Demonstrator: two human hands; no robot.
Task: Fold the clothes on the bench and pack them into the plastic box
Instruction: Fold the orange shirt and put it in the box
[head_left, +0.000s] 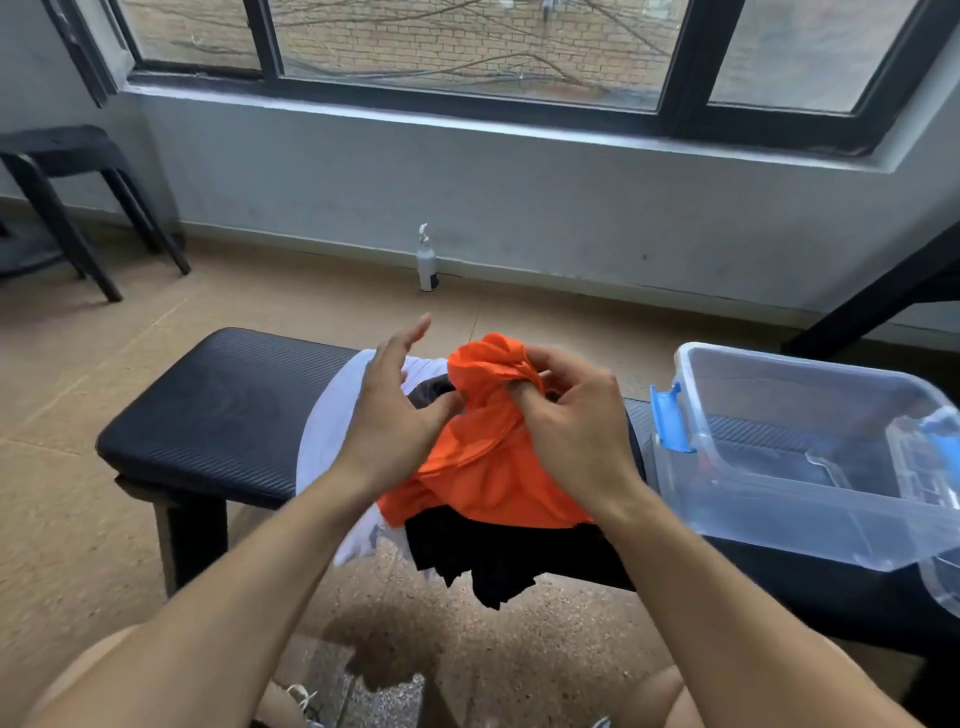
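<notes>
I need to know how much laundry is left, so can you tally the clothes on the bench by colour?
Orange garment: 1, gripped by the right hand
White garment: 1
Black garment: at least 1; the heap hides any more
Total: 3 visible, none in the plastic box

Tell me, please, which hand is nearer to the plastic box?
Right. The right hand grips the orange garment just left of the plastic box; the left hand is farther left.
</notes>
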